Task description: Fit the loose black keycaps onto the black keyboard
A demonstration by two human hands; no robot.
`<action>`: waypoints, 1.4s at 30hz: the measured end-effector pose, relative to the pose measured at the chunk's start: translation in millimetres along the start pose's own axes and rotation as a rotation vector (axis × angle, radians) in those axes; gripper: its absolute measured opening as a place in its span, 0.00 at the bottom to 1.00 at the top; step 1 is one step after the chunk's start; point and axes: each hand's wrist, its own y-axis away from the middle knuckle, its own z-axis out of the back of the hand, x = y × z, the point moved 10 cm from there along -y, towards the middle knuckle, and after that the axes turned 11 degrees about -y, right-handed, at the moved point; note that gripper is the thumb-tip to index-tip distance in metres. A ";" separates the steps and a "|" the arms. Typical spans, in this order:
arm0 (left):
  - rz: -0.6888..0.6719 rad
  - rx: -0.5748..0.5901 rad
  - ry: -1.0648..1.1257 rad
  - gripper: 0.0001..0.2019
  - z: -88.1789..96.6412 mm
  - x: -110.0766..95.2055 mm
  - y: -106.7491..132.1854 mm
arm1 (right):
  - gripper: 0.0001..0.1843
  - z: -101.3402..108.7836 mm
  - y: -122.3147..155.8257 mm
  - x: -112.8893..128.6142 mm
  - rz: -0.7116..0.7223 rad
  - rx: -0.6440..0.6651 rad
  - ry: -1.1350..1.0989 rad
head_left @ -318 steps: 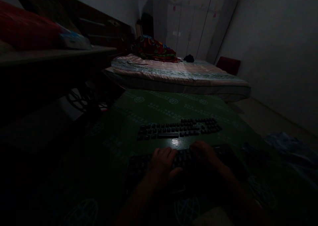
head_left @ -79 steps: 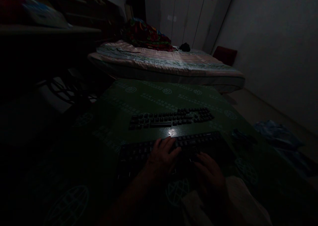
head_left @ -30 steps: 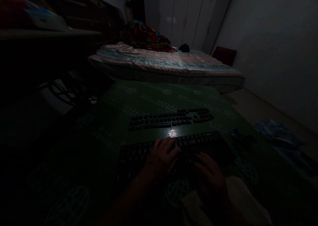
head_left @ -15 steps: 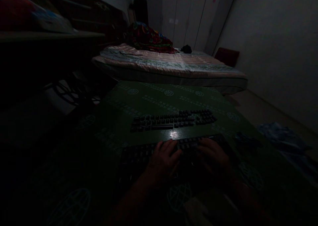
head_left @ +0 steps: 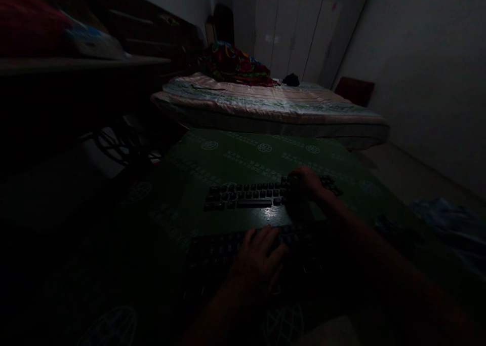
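A black keyboard (head_left: 216, 255) lies in front of me on a green printed board; its lower part shows dark gaps without keycaps. My left hand (head_left: 258, 257) rests on its middle with the fingers spread. Beyond the keyboard, loose black keycaps (head_left: 254, 194) are laid out in rows on the board. My right hand (head_left: 306, 181) reaches over the right part of these rows, fingers bent down among the keycaps. Its fingertips are too dark to show whether a keycap is between them.
The green board (head_left: 243, 158) extends under everything. A bed (head_left: 266, 103) with a bunched patterned blanket (head_left: 239, 67) stands beyond it. To the right are a dark object (head_left: 395, 227) and crumpled cloth (head_left: 440, 217). A shelf (head_left: 144, 60) juts in at the left.
My right hand has left the keyboard and moved forward to the laid-out keycaps. The left hand stays on the keyboard. The whole view has shifted slightly.
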 end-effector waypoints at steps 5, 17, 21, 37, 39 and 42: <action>0.030 -0.002 -0.003 0.14 5.1 -0.6 0.1 | 0.16 -22.6 -23.4 -12.1 -0.054 0.122 0.011; 0.034 0.013 0.019 0.15 3.8 -2.5 0.8 | 0.11 -44.8 -36.4 -11.5 -0.075 0.244 -0.013; 0.044 0.041 0.034 0.15 7.2 -2.1 -0.5 | 0.11 -46.7 -38.8 -15.0 -0.088 0.242 -0.026; 0.049 0.007 0.057 0.15 4.7 -1.5 -1.7 | 0.08 3.2 11.7 26.0 0.157 0.028 -0.172; 0.043 -0.057 0.050 0.14 8.1 -1.0 -2.1 | 0.05 24.5 51.9 46.4 0.374 -0.139 -0.309; 0.048 -0.157 0.082 0.13 22.3 1.1 -3.3 | 0.06 42.4 119.1 65.2 0.551 -0.328 -0.391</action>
